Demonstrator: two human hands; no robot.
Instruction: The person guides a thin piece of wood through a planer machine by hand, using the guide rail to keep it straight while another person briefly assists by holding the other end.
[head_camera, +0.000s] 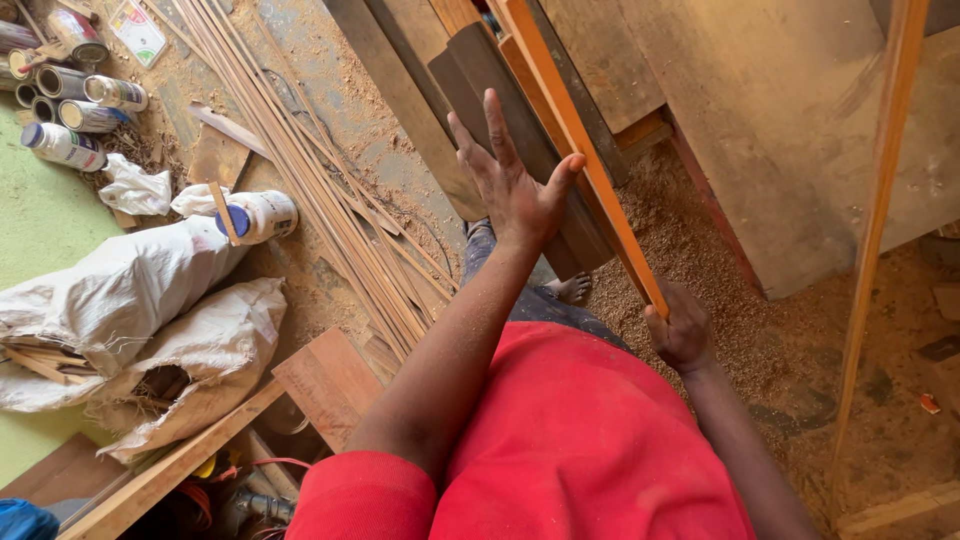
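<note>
Wooden strip (590, 170): right hand (682, 335) grips its near end; left hand (512, 185) open against it.

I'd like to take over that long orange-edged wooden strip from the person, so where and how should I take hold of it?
Probably grip the wooden strip on its bare middle stretch, between the left hand resting open against it and the right hand fisted round its near end. Come from the right side, where its narrow edge is exposed; dark boards crowd the left.
</note>
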